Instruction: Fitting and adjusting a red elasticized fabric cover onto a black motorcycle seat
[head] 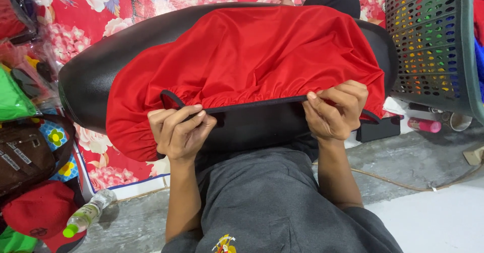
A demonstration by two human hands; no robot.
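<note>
Head view: green perforated basket [433, 41] beside red cover [242, 61], perhaps colourful clothes inside.

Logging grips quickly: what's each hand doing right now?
Left hand: closed on the red cover's black elastic hem.
Right hand: closed on the same hem.

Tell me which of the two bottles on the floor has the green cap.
The clear plastic bottle lying at lower left beside the red cap. The other, the pink bottle under the green basket, shows no green.
</note>
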